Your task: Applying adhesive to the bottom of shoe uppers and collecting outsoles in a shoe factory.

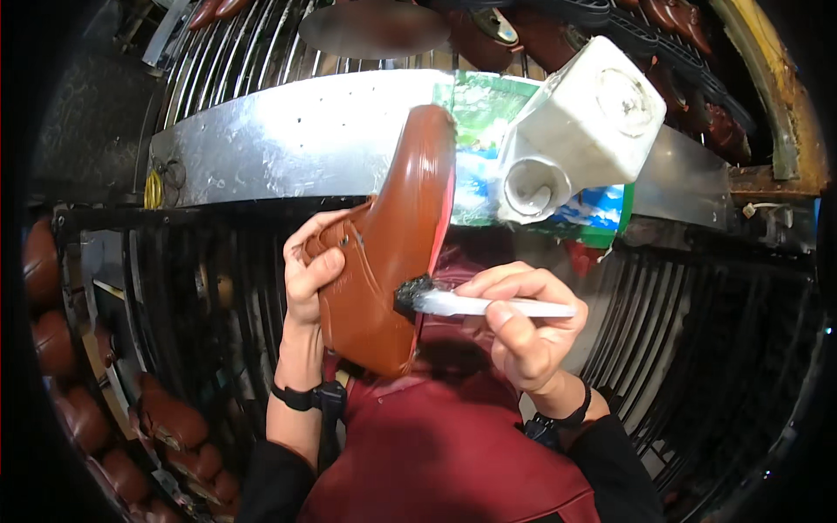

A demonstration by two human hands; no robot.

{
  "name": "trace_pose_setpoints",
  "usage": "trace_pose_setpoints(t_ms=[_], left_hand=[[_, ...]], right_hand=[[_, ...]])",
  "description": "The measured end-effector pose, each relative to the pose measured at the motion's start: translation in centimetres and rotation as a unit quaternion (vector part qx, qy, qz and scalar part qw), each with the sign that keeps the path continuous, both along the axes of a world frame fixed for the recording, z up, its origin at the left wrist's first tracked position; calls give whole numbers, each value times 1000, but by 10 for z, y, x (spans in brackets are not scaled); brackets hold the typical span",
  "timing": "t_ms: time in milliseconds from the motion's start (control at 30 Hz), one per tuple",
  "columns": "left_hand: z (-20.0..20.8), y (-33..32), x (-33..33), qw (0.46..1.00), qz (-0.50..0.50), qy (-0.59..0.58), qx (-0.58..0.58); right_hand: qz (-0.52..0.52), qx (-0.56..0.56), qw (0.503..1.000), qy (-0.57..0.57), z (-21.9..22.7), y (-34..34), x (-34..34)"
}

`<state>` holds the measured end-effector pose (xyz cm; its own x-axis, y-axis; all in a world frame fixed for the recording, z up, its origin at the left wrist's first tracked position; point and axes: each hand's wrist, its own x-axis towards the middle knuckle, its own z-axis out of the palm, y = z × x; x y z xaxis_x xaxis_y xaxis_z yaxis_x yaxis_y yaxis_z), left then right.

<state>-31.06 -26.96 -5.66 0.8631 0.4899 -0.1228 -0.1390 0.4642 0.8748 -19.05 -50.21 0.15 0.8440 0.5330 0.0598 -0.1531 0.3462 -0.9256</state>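
A brown leather shoe upper (403,205) stands tilted in front of me, toe pointing up and away, with a pinkish-red edge along its right side. Around its laced opening, my left hand (309,275) is closed, thumb over the lacing. My right hand (534,329) pinches the white handle of a brush (449,303). The brush's dark, clumped bristles touch the lower right edge of the shoe near the heel. Beyond the brush, a white plastic jug (586,126) lies with its open neck toward me and some whitish stuff inside.
The jug rests on a green and blue printed sheet (475,209) spread over a metal bench (288,139). Barred racks (235,65) stand behind it. More brown shoes (170,414) sit on a rack at lower left, and others at upper right.
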Motion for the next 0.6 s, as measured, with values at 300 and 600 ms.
trace_pose_setpoints(t_ms=[300, 600], left_hand=[[15, 12, 14, 998, 16, -39, -52], [40, 3, 13, 995, 52, -2, -84]], right_hand=[[133, -78, 974, -165, 31, -18, -12], [92, -52, 957, -270, 39, -5, 9]])
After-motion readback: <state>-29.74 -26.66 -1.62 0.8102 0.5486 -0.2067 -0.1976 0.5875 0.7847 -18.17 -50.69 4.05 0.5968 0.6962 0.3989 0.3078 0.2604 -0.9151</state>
